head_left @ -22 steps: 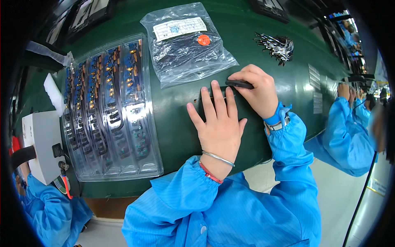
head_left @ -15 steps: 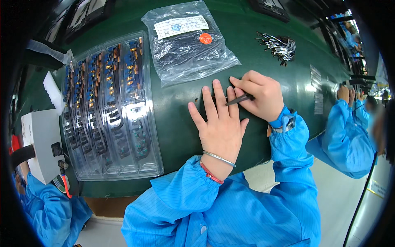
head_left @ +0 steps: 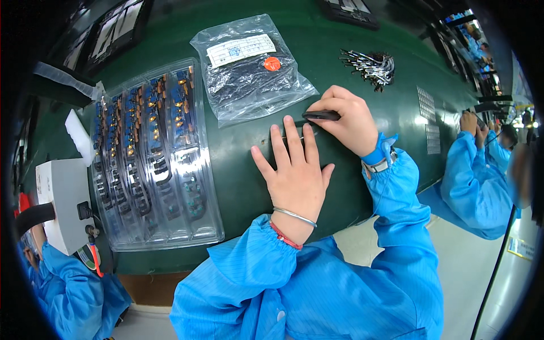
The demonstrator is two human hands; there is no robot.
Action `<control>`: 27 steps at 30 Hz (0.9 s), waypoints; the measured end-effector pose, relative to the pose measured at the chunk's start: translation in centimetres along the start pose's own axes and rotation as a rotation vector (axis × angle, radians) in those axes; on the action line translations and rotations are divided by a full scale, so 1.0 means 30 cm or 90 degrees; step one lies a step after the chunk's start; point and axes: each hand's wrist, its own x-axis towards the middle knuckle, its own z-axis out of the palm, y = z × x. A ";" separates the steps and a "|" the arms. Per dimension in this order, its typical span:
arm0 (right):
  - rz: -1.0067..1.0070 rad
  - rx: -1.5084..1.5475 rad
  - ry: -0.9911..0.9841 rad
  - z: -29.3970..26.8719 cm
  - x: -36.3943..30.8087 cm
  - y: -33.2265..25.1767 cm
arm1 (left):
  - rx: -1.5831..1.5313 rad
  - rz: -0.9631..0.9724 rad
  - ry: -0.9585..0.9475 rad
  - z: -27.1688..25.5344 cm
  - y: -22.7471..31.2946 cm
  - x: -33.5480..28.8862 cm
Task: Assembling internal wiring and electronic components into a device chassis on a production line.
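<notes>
My left hand (head_left: 296,184) lies flat on the green table mat (head_left: 243,170), its fingers stretched out and spread. Beneath those fingertips runs a thin dark strip, mostly covered; a small end (head_left: 264,141) shows beside the index finger. Just beyond and to the right, my right hand (head_left: 350,122) is closed around black tweezers (head_left: 322,115), which point left above the left fingertips. Their tips are hard to make out. A clear plastic bag (head_left: 249,76) with dark contents, a white label and an orange sticker lies beyond both hands.
At left stands a clear compartment tray (head_left: 218,232) holding rows of blue, copper and black flex parts. A white box (head_left: 65,198) with cables sits beside it. A pile of small cables (head_left: 371,67) lies far right, near metallic sheets (head_left: 426,105). Co-workers in blue (head_left: 476,181) flank me.
My right hand with the tweezers has moved up and away from the left ring finger, and the tweezers lie flatter. The left hand stays spread on the mat. The whole view has shifted slightly.
</notes>
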 end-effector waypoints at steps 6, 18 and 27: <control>-0.001 -0.041 0.030 -0.036 0.003 0.001 | -0.032 0.012 0.028 -0.014 0.013 0.008; -0.047 -0.219 0.117 -0.473 0.124 0.425 | -0.122 0.151 0.093 -0.015 0.031 -0.004; -0.025 -0.229 0.150 -0.461 0.116 0.510 | -0.169 0.237 0.084 -0.003 0.036 0.004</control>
